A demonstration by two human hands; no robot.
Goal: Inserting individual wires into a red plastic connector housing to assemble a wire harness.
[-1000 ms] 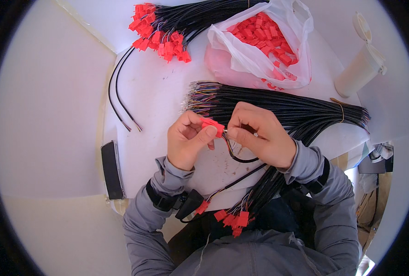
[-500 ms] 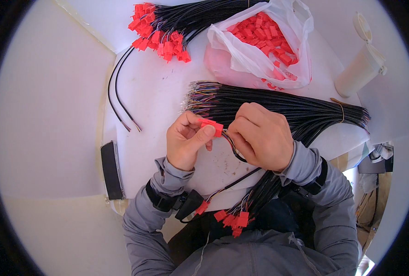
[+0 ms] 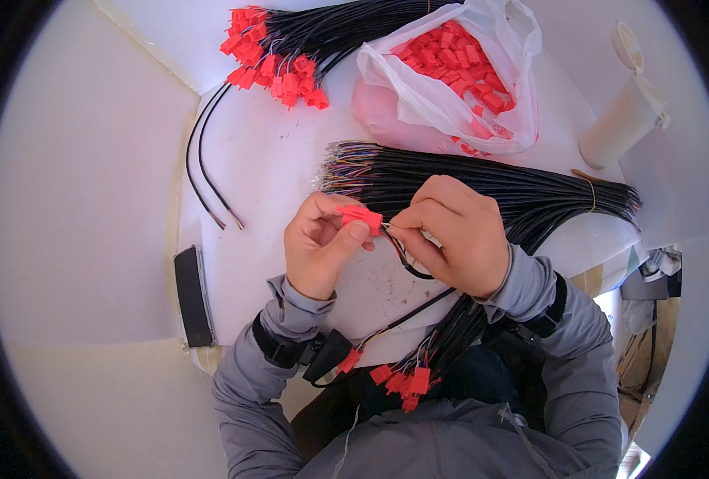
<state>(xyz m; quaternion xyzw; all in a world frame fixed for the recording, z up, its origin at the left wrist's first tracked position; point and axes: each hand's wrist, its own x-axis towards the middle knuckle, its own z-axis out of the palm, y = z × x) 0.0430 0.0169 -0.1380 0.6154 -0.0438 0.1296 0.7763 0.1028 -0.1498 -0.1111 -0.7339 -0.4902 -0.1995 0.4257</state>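
Note:
Between the thumb and fingers of my left hand (image 3: pixel 317 243) is a red plastic connector housing (image 3: pixel 362 218). Thin coloured wires (image 3: pixel 392 239) come out of its right end and run down into a black cable. Close by on the right, my right hand (image 3: pixel 456 231) pinches a thin wire at that end; whether its tip is inside the housing is too small to tell. Behind my hands lies a thick bundle of black cables (image 3: pixel 466 176) with bare crimped wire ends at its left. Several cables with red connectors (image 3: pixel 406 379) hang over my lap.
At the back, a white plastic bag (image 3: pixel 402 108) holds loose red housings, beside cables with red connectors (image 3: pixel 278 68). A whitish canister (image 3: pixel 622 120) with a raised lid stands at right. On the left are two loose black cables (image 3: pixel 199 160) and a dark flat object (image 3: pixel 194 297).
My left hand and the housing have shifted slightly left. My right hand's fingers have opened up a little, and a wire now shows between their tips.

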